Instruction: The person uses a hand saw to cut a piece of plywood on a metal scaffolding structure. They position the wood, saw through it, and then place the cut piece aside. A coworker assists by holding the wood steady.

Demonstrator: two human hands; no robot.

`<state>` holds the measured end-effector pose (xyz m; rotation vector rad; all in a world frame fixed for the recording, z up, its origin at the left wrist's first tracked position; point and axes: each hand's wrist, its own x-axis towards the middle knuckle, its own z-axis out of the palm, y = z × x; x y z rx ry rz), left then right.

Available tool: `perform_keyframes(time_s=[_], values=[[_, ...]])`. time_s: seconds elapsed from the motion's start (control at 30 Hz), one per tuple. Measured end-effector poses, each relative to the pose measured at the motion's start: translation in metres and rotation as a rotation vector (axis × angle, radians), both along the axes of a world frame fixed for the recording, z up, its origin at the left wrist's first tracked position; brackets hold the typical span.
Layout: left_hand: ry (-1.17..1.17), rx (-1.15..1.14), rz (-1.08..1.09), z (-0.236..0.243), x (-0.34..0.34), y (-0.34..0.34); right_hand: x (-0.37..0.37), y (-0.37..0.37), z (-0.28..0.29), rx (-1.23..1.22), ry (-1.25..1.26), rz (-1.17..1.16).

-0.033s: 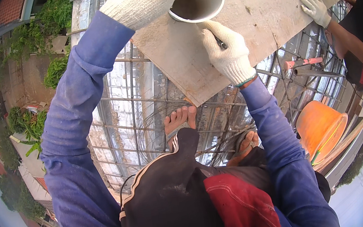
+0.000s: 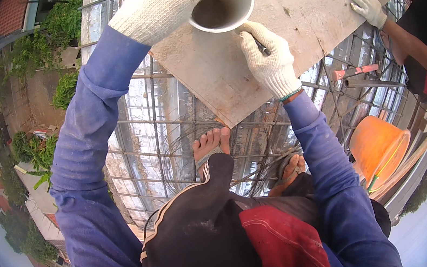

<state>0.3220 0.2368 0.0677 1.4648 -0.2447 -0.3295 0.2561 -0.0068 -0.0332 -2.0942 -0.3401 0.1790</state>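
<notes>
While we press the white pipe end (image 2: 221, 5) down with our gloved left hand (image 2: 173, 0), wrapped over its rim, our right hand (image 2: 269, 63) just beside it is closed on a thin dark marker (image 2: 260, 46) whose tip meets the pipe's edge on the grey board (image 2: 290, 19). That board lies across open steel mesh (image 2: 170, 139), with our bare feet (image 2: 212, 142) below our hands. We judge the main risk to be slippage: should the pipe shift under the left hand, the traced line would wander. A co-worker's gloved hand (image 2: 367, 2) steadies the far corner; if that hold eases, the board could tilt on the bars. Loose wire near our feet could catch a toe.
</notes>
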Motion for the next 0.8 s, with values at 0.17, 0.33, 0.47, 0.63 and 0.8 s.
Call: perform_keyframes(time_s=[0.17,0.33,0.47,0.63,0.8], values=[[0.090,0.156,0.052,-0.031,-0.008,0.031,0.056,-0.012,0.017,0.483,0.453,-0.171],[0.202,0.305,0.218,-0.004,-0.015,0.008,0.117,-0.004,0.003,0.287,0.373,0.003],[0.198,0.434,0.258,-0.006,-0.020,0.011,0.144,0.017,0.021,0.004,0.433,0.213],[0.175,0.522,0.211,-0.002,-0.019,0.010,0.162,0.033,0.004,-0.090,0.310,0.272],[0.170,0.575,0.204,0.000,-0.016,0.009,0.165,0.026,0.011,-0.158,0.341,0.290]])
